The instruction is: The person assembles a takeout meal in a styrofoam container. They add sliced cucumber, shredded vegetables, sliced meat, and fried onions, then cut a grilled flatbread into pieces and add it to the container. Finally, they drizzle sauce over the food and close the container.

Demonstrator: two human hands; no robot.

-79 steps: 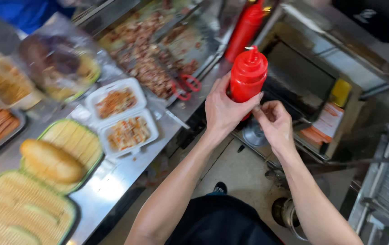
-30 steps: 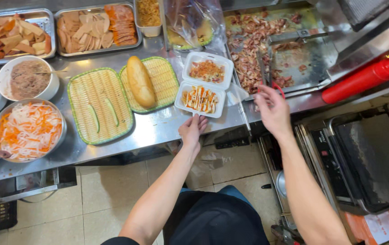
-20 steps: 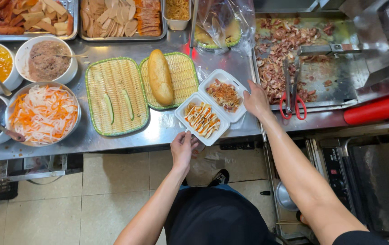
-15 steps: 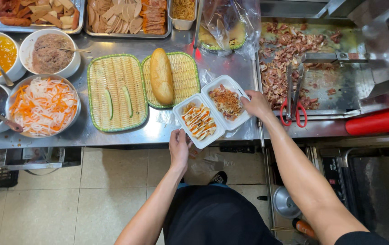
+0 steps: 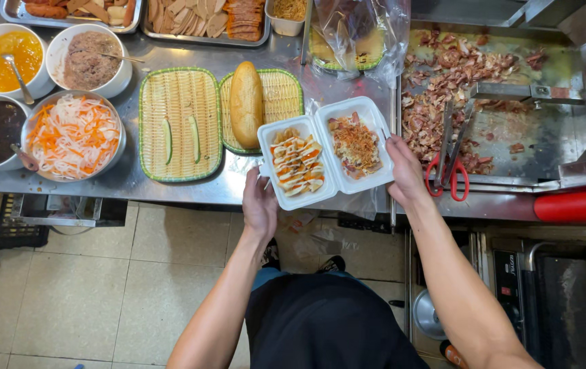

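Both hands grip the open foam box [image 5: 325, 160] at the desk's front edge, left hand [image 5: 259, 205] and right hand [image 5: 406, 172] on opposite ends. Probably keeps it level. Baguette [image 5: 246, 104] sits just behind.

White foam clamshell box [image 5: 326, 160] — open, food in both halves — at the counter's edge.

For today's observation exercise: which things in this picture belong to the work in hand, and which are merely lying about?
In hand: left hand and right hand on the open white foam box of food.

Lying about: bread roll, red-handled scissors, woven trays, bowl of shredded vegetables.
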